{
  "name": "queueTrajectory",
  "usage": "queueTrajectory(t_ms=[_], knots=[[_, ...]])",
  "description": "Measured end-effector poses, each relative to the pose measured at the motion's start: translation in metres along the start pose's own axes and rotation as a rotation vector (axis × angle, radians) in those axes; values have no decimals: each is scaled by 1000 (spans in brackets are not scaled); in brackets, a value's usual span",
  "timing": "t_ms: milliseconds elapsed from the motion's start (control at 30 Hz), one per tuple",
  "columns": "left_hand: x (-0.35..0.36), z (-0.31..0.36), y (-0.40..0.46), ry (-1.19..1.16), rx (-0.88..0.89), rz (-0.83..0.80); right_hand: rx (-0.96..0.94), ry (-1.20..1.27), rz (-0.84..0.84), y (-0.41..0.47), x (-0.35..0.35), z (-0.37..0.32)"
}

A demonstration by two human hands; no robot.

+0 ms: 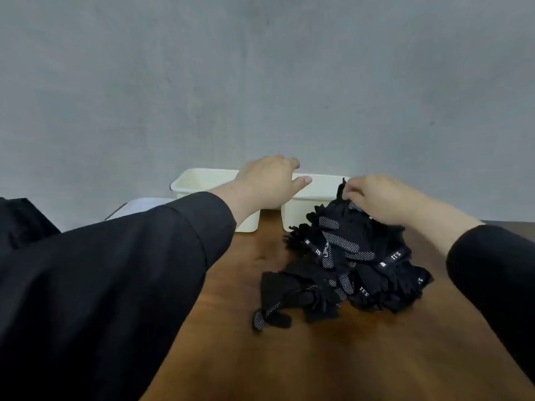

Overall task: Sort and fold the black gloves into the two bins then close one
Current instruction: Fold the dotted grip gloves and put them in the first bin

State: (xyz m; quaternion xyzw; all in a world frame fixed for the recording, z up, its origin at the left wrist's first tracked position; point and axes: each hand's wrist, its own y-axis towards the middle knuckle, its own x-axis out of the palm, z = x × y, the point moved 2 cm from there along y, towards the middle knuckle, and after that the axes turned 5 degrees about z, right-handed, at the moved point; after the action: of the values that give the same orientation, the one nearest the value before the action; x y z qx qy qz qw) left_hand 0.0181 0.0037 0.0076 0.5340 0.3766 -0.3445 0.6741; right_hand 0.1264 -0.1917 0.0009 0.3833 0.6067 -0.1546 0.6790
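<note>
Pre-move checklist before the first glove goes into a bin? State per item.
1. Right hand has a glove: ok, its fingers pinch black fabric at the top of the glove pile.
2. One glove only in the pinch: cannot tell, the fabric merges with the pile.
3. Left bin open: ok, no lid on it, and the part of its inside that shows is bare.
4. Right bin open: ok, though the pile hides its near right part.
5. Left hand out of the way: not ok, it hangs over the two bins' adjoining ends.
6. Lid ready: cannot tell, a pale flat item lies left of the bins, partly hidden.
</note>
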Motion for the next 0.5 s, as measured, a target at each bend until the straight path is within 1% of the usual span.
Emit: queueTrajectory(t_ms=[167,233,300,433,500], knots=[[44,32,7,-190,-26,-80,36,94,-184,-23,33,30],[65,41,11,-232,-36,-119,73,127,-198,-25,47,38],[82,48,12,-284,-35,-153,99,127,-156,-22,61,44],[117,50,14,-539,-96,-260,120,18,-53,-12,88,48],[131,46,15,-603,-112,-274,99,63,24,-8,94,47]])
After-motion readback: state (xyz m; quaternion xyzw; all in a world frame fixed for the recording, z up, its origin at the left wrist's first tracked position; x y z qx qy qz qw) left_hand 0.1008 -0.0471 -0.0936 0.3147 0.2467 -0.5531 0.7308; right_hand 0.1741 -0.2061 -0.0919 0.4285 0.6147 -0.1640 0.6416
